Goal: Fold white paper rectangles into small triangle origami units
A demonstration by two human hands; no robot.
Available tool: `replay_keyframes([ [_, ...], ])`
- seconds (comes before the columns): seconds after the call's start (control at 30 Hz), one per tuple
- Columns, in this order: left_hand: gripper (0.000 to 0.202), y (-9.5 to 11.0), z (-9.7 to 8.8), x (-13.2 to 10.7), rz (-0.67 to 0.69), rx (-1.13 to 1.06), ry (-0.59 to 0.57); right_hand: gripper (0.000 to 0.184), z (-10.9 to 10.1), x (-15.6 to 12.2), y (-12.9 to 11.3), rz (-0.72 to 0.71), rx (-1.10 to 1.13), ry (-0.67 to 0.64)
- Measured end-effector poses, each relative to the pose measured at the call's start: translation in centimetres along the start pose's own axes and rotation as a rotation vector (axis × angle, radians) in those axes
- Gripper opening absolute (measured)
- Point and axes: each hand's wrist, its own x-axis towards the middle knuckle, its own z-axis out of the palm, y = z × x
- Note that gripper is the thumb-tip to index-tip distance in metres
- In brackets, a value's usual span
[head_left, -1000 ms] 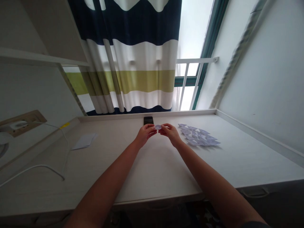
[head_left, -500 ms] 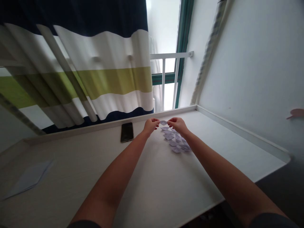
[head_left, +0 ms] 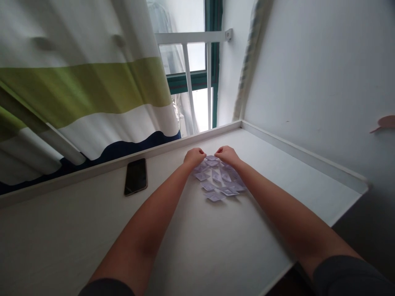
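A small white folded paper boat [head_left: 211, 158] is held by its two ends between my hands, at the far side of a cluster of similar boats. My left hand [head_left: 194, 156] pinches its left tip, and my right hand [head_left: 227, 155] pinches the right one. Several more paper boats [head_left: 215, 197] stand close together in loose rows on the white surface, just nearer to me than my hands. My right wrist and forearm hide some boats at the cluster's right side. Whether the held boat touches the surface cannot be made out.
A dark phone [head_left: 135, 176] lies left of the boats. The white tabletop [head_left: 179, 246] has a raised rim [head_left: 197, 137] along its back and right sides. Behind it hang a striped curtain [head_left: 92, 90] and a white railing [head_left: 188, 74] before the window.
The view has turned right and downward. Both hands, still pinching the paper boat, have brought it closer to the far end of the cluster.
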Motion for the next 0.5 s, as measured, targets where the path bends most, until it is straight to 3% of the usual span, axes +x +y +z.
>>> replay_keyframes([
  [0.23, 0.014, -0.3, -1.6, -1.3, -0.002, 0.007, 0.059, 0.016, -0.6, -0.9, -1.3, -0.044, 0.017, 0.107],
  [0.37, 0.013, -0.9, -4.2, -3.7, 0.044, -0.098, 0.134, 0.015, -0.5, -2.6, -4.6, -0.196, 0.121, 0.131],
  [0.5, 0.01, -3.2, -8.1, -8.1, 0.027, -0.146, 0.243, 0.012, 2.0, -5.1, -9.5, -0.319, 0.352, -0.025],
])
